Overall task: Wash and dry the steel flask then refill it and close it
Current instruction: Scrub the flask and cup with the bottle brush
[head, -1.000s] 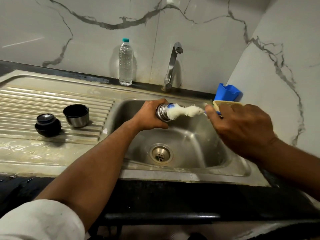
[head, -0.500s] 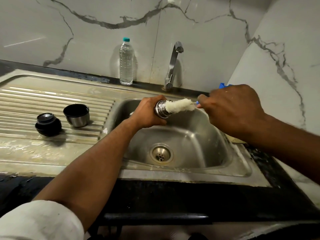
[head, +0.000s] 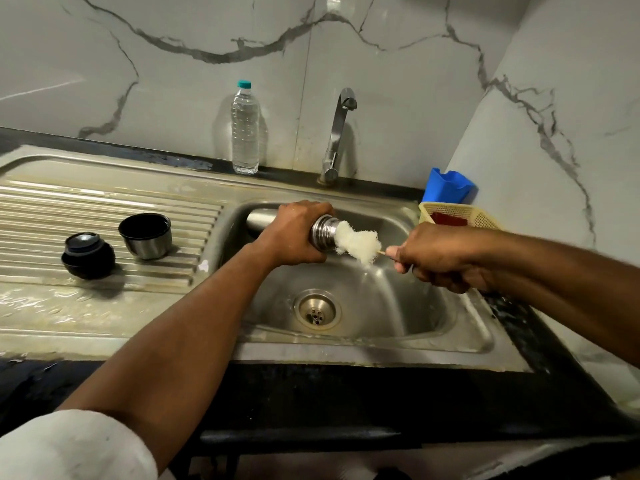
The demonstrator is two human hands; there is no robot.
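Observation:
The steel flask (head: pixel 323 232) lies on its side over the sink basin (head: pixel 408 306), mouth pointing right. My left hand (head: pixel 294 233) grips its body near the threaded neck; the flask's base (head: pixel 258 218) shows left of the hand. A bottle brush with white bristles (head: pixel 356 242) has its tip in the flask's mouth. My right hand (head: pixel 436 254) grips the brush's handle, which is mostly hidden in the fist. The flask's steel cup (head: pixel 147 235) stands upright on the draining board. The black stopper (head: pixel 88 254) rests to the cup's left.
A full plastic water bottle (head: pixel 245 129) stands at the back wall, left of the tap (head: pixel 337 133). A blue container (head: pixel 448 187) and a yellow basket (head: pixel 460 214) sit at the sink's right corner. The ribbed draining board (head: pixel 104 202) is wet. The drain (head: pixel 317 311) is open.
My right hand has dropped lower and to the right, drawing the brush partly out of the flask's mouth. The blue container and yellow basket are uncovered again. The flask's base now shows.

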